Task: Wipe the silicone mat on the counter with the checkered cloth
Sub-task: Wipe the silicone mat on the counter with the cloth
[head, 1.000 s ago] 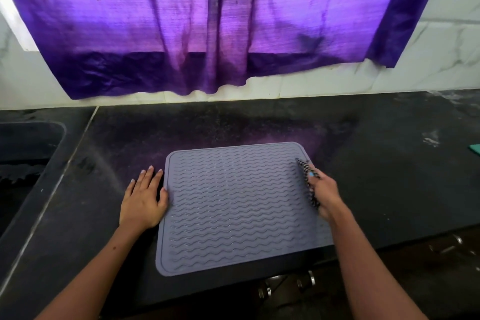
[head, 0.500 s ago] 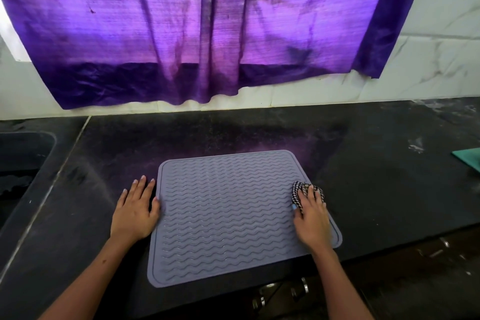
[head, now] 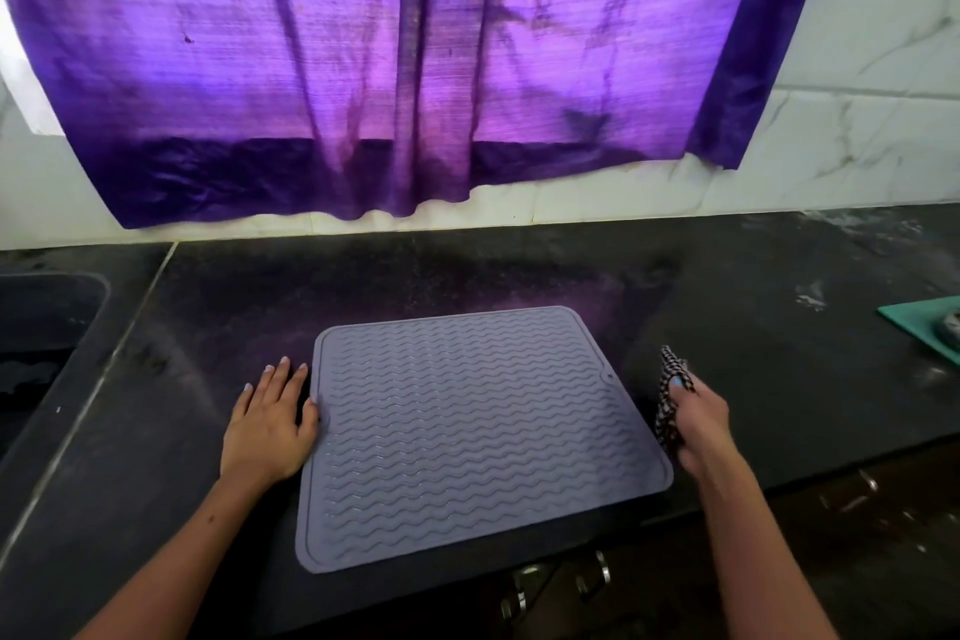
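A grey silicone mat (head: 467, 431) with wavy ridges lies flat on the black counter (head: 753, 353), its near edge at the counter's front. My left hand (head: 270, 424) rests flat on the counter against the mat's left edge, fingers spread, thumb touching the rim. My right hand (head: 698, 424) is just off the mat's right edge, closed around the bunched black-and-white checkered cloth (head: 670, 400). The cloth sticks out in front of and beside my fingers; most of it is hidden in my grip.
A sink basin (head: 47, 327) is sunk into the counter at far left. A teal cloth or board (head: 924, 327) lies at the right edge with something on it. A purple curtain (head: 389, 68) hangs over the white tiled wall behind. Cabinet handles (head: 592, 577) show below the counter.
My right hand with the cloth has slid off the mat's right side onto the counter beside it. My left hand has stayed at the mat's left edge.
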Motion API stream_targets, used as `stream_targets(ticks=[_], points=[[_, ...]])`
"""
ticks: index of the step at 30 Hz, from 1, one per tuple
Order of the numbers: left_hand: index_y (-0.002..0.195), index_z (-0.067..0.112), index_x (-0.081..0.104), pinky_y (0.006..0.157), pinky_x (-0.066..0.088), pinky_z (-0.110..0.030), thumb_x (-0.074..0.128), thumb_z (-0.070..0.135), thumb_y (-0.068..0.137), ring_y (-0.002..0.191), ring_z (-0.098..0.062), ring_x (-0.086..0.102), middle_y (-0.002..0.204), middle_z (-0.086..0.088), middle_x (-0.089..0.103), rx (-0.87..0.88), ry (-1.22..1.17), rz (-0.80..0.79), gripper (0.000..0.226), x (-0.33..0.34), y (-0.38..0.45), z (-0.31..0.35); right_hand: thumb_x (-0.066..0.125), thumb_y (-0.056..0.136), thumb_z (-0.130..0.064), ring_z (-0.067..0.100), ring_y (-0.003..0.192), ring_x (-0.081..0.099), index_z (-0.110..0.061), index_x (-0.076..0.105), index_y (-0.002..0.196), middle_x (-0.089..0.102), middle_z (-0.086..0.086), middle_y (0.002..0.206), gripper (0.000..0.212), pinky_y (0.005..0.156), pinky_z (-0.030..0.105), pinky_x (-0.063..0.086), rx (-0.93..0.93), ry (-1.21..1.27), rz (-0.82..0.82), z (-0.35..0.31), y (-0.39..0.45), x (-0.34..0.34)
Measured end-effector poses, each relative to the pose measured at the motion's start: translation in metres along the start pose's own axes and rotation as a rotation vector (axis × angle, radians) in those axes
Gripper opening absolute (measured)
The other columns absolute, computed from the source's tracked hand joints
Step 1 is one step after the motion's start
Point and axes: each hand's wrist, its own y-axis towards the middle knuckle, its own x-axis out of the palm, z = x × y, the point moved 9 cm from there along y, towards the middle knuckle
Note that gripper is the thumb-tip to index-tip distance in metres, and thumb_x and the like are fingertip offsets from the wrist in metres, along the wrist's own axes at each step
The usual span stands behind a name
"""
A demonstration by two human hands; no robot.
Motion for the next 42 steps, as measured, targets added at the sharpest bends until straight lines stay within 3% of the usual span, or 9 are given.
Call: stream_targets(ticks=[3, 8, 16, 20, 23, 30, 33, 38, 42], points=[[0.145, 0.013, 0.029, 0.117, 0.009, -0.040, -0.001, 0.057, 0.074, 0.144, -0.022, 0.014, 0.155, -0.009, 0.021, 0.008, -0.006, -0.005, 0.089, 0.001, -0.001, 0.000, 0.045, 0.095, -0.009, 0.028, 0.138, 0.031, -0.013, 0.045, 0.138, 0.033, 0.008, 0.151, 0.042, 0.115, 0.041, 0.025, -0.268, -0.609, 0.090, -0.008, -0.025, 0.004], [0.145, 0.013, 0.029, 0.117, 0.009, -0.040, -0.001, 0.057, 0.076, 0.144, -0.022, 0.015, 0.155, -0.009, 0.022, 0.018, 0.005, -0.002, 0.088, 0.005, 0.001, -0.003, 0.036, 0.097, -0.026, 0.023, 0.146, 0.004, -0.018, 0.021, 0.147, 0.009, 0.007, 0.158, 0.053, 0.118, 0.036, 0.005, -0.542, -1.243, 0.046, 0.029, -0.053, 0.037], [0.144, 0.013, 0.032, 0.116, 0.012, -0.040, 0.001, 0.057, 0.077, 0.144, -0.022, 0.018, 0.154, -0.009, 0.025, 0.013, -0.002, 0.012, 0.086, 0.003, 0.001, -0.003, 0.038, 0.098, -0.025, 0.017, 0.146, 0.001, -0.025, 0.027, 0.146, 0.008, 0.000, 0.158, 0.049, 0.118, 0.035, 0.005, -0.492, -1.118, -0.106, 0.031, -0.030, 0.036], [0.143, 0.013, 0.035, 0.116, 0.014, -0.041, 0.002, 0.057, 0.077, 0.143, -0.023, 0.020, 0.153, -0.009, 0.027, 0.004, -0.006, 0.010, 0.086, 0.003, 0.003, -0.003, 0.041, 0.098, -0.014, 0.021, 0.142, 0.022, -0.027, 0.047, 0.134, 0.027, 0.002, 0.154, 0.039, 0.110, 0.035, 0.024, -0.286, -0.600, -0.122, 0.023, -0.007, 0.025], [0.143, 0.013, 0.034, 0.116, 0.012, -0.040, 0.001, 0.058, 0.075, 0.143, -0.022, 0.019, 0.154, -0.009, 0.025, -0.007, -0.016, 0.006, 0.088, 0.002, 0.001, -0.003, 0.042, 0.098, -0.013, 0.024, 0.121, 0.049, -0.016, 0.046, 0.137, 0.050, 0.007, 0.136, 0.040, 0.097, 0.032, 0.040, -0.088, -0.181, -0.002, 0.012, -0.002, 0.025], [0.145, 0.013, 0.031, 0.117, 0.009, -0.038, -0.003, 0.059, 0.073, 0.144, -0.021, 0.015, 0.155, -0.008, 0.022, 0.003, -0.030, -0.001, 0.091, 0.000, -0.001, -0.002, 0.036, 0.098, -0.013, 0.014, 0.146, 0.001, -0.025, 0.026, 0.146, 0.010, -0.006, 0.157, 0.050, 0.120, 0.036, 0.006, -0.560, -0.807, -0.296, 0.014, -0.096, 0.131], [0.145, 0.013, 0.030, 0.117, 0.007, -0.038, -0.004, 0.059, 0.073, 0.145, -0.021, 0.013, 0.155, -0.008, 0.020, 0.000, -0.029, -0.004, 0.092, 0.000, -0.002, -0.002, 0.003, 0.090, -0.036, 0.015, 0.143, -0.014, -0.025, 0.008, 0.149, -0.004, -0.001, 0.158, 0.061, 0.117, 0.032, -0.011, -0.722, -1.223, -0.297, 0.047, -0.116, 0.151], [0.145, 0.013, 0.029, 0.117, 0.006, -0.038, -0.004, 0.057, 0.074, 0.145, -0.021, 0.012, 0.156, -0.008, 0.020, -0.009, -0.025, 0.001, 0.090, 0.000, -0.003, 0.000, 0.029, 0.098, -0.025, 0.014, 0.145, -0.014, -0.026, 0.005, 0.149, -0.009, -0.003, 0.158, 0.057, 0.114, 0.029, -0.011, -0.713, -1.297, -0.311, 0.048, -0.106, 0.150], [0.144, 0.013, 0.032, 0.117, 0.007, -0.039, -0.001, 0.055, 0.075, 0.144, -0.022, 0.015, 0.155, -0.009, 0.022, -0.015, -0.024, 0.014, 0.087, -0.001, -0.002, 0.001, 0.038, 0.097, -0.016, 0.013, 0.146, 0.002, -0.025, 0.025, 0.146, 0.006, -0.004, 0.158, 0.052, 0.119, 0.031, 0.004, -0.641, -1.119, -0.415, 0.045, -0.099, 0.156]])
